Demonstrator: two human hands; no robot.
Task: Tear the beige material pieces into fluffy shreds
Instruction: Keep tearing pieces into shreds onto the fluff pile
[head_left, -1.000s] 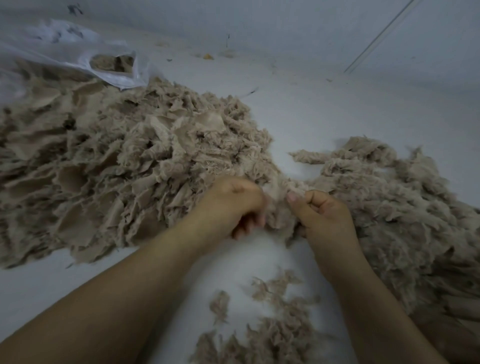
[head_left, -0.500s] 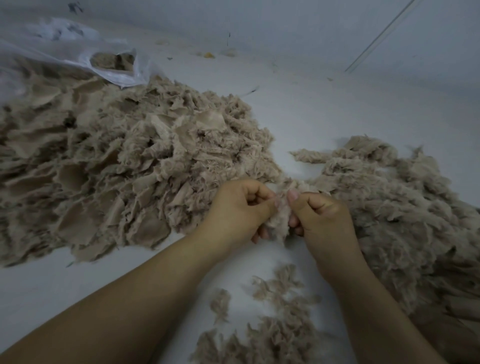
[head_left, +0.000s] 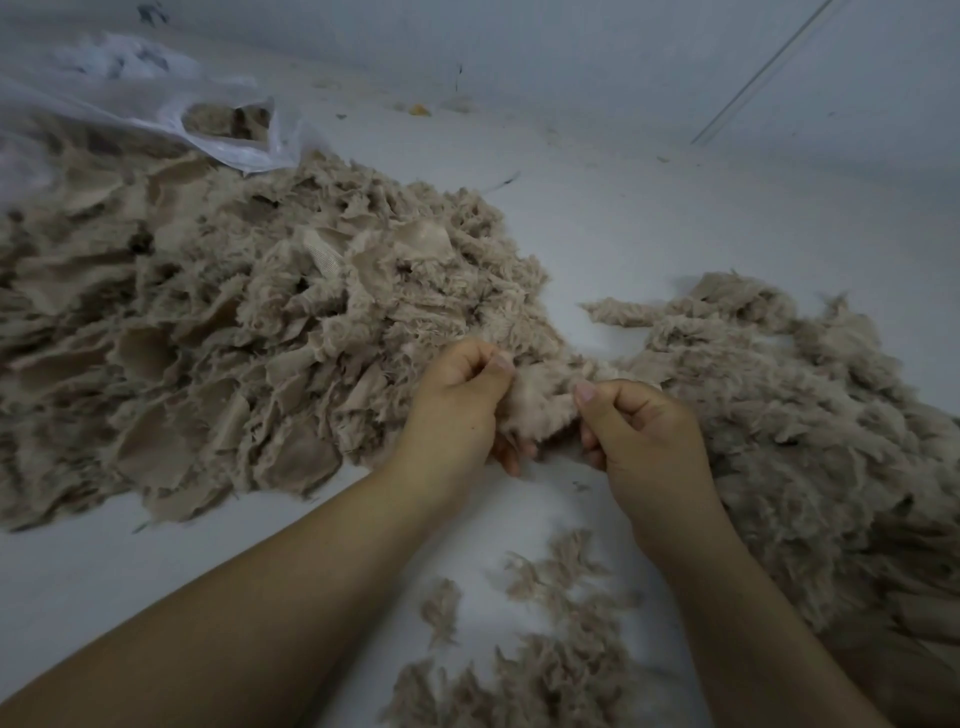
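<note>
A beige piece of fuzzy material (head_left: 545, 402) hangs between my two hands at the middle of the view. My left hand (head_left: 457, 405) pinches its left side with thumb and curled fingers. My right hand (head_left: 644, 436) pinches its right side the same way. A big pile of flat beige pieces (head_left: 218, 338) lies on the left. On the right spreads a mound of fluffy shreds (head_left: 810, 426). Several loose tufts (head_left: 540, 649) lie near the front between my forearms.
All of it lies on a white surface (head_left: 649, 223). A white plastic bag (head_left: 156, 104) with more beige material inside sits at the far left. A white wall rises behind, with small bits of debris along its foot.
My hands have drawn slightly apart, stretching the beige piece wider between them. Both keep their pinch on it.
</note>
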